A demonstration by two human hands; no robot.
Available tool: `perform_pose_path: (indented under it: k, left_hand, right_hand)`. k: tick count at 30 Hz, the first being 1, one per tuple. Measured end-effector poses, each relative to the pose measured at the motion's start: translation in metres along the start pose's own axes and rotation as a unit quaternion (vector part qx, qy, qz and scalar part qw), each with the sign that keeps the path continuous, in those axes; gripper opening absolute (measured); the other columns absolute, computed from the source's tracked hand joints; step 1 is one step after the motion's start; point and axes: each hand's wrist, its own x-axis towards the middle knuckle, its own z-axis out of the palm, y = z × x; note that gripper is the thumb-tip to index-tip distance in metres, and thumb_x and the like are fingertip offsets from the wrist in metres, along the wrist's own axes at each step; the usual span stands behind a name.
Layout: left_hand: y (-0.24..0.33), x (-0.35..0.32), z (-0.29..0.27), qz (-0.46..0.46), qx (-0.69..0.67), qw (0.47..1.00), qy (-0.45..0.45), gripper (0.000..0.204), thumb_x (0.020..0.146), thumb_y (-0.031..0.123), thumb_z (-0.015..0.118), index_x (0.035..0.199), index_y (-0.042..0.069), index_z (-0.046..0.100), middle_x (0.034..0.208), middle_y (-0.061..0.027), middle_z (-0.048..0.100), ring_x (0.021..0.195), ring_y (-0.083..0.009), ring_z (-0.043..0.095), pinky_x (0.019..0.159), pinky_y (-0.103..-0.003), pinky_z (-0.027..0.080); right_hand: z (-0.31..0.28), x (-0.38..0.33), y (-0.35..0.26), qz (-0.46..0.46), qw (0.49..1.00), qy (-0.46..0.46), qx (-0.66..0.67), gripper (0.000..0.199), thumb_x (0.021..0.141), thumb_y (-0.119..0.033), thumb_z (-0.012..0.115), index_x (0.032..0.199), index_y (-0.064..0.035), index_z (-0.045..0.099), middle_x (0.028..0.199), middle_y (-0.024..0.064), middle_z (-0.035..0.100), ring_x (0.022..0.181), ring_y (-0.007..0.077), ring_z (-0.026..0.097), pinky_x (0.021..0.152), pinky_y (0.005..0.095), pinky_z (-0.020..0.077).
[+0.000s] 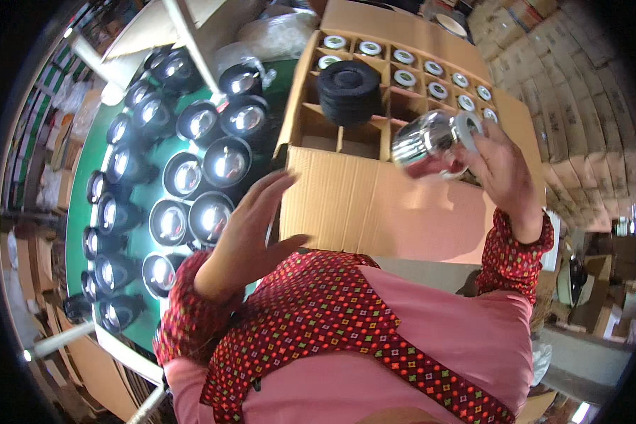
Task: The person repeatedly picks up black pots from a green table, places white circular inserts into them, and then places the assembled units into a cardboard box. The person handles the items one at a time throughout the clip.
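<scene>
Right hand (505,173) grips the chrome reflector (431,145) at two o'clock over the divided carton (346,191); left hand (251,226) hovers open, empty. Best lowered upright into what looks a free cell.

Right hand (505,173) grips chrome lamp (431,145) over divided carton (403,205). Left hand (251,226) open, empty, just left of carton. Black disc stack (348,90) inside carton; more lamps (184,177) on green table (85,184), left of carton.
</scene>
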Motion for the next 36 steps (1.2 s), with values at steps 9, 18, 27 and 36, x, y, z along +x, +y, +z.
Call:
perform_pose_path:
  k: [9, 18, 27, 36]
  left_hand:
    - [0.011, 0.005, 0.002, 0.060, -0.041, 0.989, 0.129, 0.112, 0.062, 0.027, 0.098, 0.154, 0.002, 0.039, 0.139, -0.0205, 0.059, 0.126, -0.0381, 0.063, 0.104, -0.044, 0.053]
    - [-0.022, -0.078, 0.020, 0.118, -0.136, 0.909, 0.376, 0.116, 0.068, 0.032, 0.100, 0.156, -0.001, 0.033, 0.148, -0.0214, 0.047, 0.141, -0.0339, 0.048, 0.116, -0.044, 0.041]
    - [-0.035, -0.323, 0.062, -0.430, 0.388, 0.655, 0.485, 0.080, 0.071, 0.025, 0.093, 0.135, -0.002, 0.053, 0.150, -0.0284, 0.043, 0.141, -0.0456, 0.043, 0.119, -0.053, 0.036]
    - [-0.005, -0.482, 0.124, -0.625, 0.446, 0.546, 0.337, 0.057, 0.069, 0.025, 0.094, 0.114, 0.001, 0.068, 0.154, -0.0346, 0.040, 0.145, -0.0534, 0.034, 0.122, -0.061, 0.028]
  right_hand:
    - [0.099, 0.046, -0.115, -0.102, 0.884, -0.005, 0.456, 0.075, 0.084, -0.042, 0.085, 0.141, -0.0060, 0.053, 0.126, 0.0150, 0.064, 0.117, 0.0284, 0.062, 0.100, 0.0418, 0.0495]
    - [0.228, 0.042, -0.216, -0.108, 0.711, -0.106, 0.687, 0.095, 0.086, -0.038, 0.087, 0.156, -0.0012, 0.035, 0.142, 0.0168, 0.059, 0.132, 0.0292, 0.058, 0.115, 0.0473, 0.0451]
    - [0.285, 0.037, -0.156, 0.068, 0.515, -0.330, 0.788, 0.091, 0.092, -0.035, 0.080, 0.163, -0.0213, 0.026, 0.158, 0.0179, 0.041, 0.138, 0.0448, 0.049, 0.102, 0.0666, 0.0546]
    - [0.289, 0.035, -0.145, 0.147, 0.291, -0.438, 0.838, 0.085, 0.094, -0.065, 0.058, 0.162, -0.0186, 0.036, 0.163, 0.0147, 0.039, 0.148, 0.0389, 0.041, 0.114, 0.0712, 0.0380]
